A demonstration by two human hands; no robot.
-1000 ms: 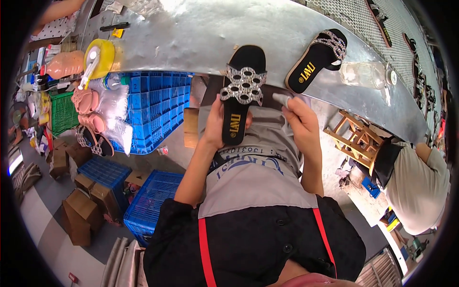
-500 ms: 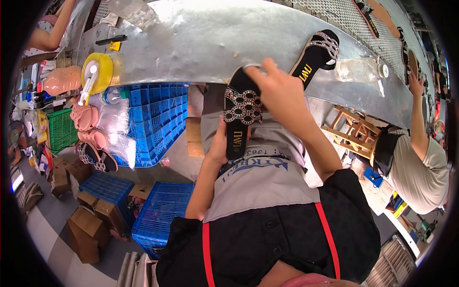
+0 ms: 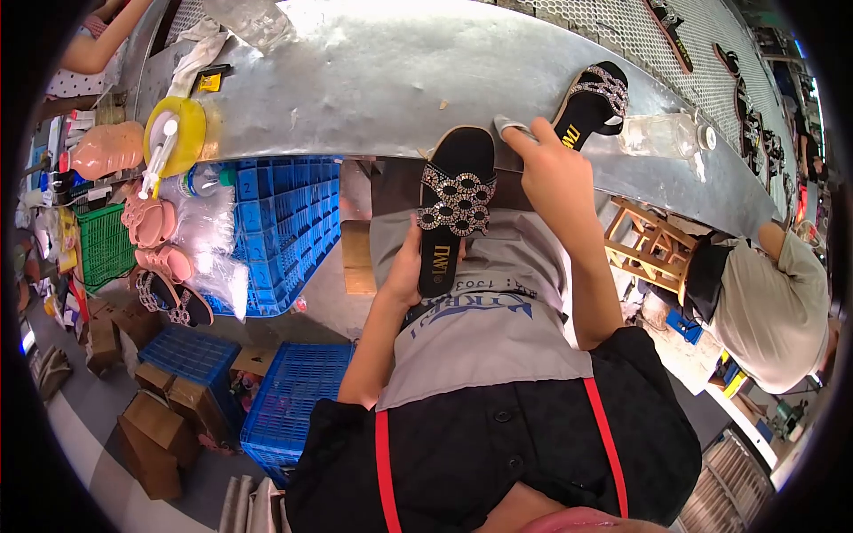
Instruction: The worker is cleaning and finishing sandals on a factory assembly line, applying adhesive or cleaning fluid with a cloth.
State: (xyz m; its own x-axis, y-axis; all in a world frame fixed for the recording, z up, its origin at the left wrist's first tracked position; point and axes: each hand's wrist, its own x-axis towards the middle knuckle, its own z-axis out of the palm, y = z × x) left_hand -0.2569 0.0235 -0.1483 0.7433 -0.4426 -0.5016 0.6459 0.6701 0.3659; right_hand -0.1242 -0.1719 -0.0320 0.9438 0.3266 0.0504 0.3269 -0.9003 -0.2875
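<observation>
Right hand point(image 3: 555, 173) moving off the held sandal point(image 3: 455, 204)

The left hand point(image 3: 407, 266) is curling around the sandal's heel end. The right, half-closed with a pale fingertip covering point(image 3: 514, 127), is now clearing the toe, leaving it exposed; any other hold cannot be told. A second sandal point(image 3: 593, 99) is lying on the bench point(image 3: 355, 80) beyond.

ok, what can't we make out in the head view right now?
Head view:
- Left hand: most of its fingers, hidden beneath the held slipper.
- Right hand: the index fingertip, covered by a pale wrap.
- Second slipper: heel end, behind the right hand.
- Upper-left co-worker's arm: its hand, cut off by the top edge.
- Far slippers on the mesh: strap details, too small.
</observation>
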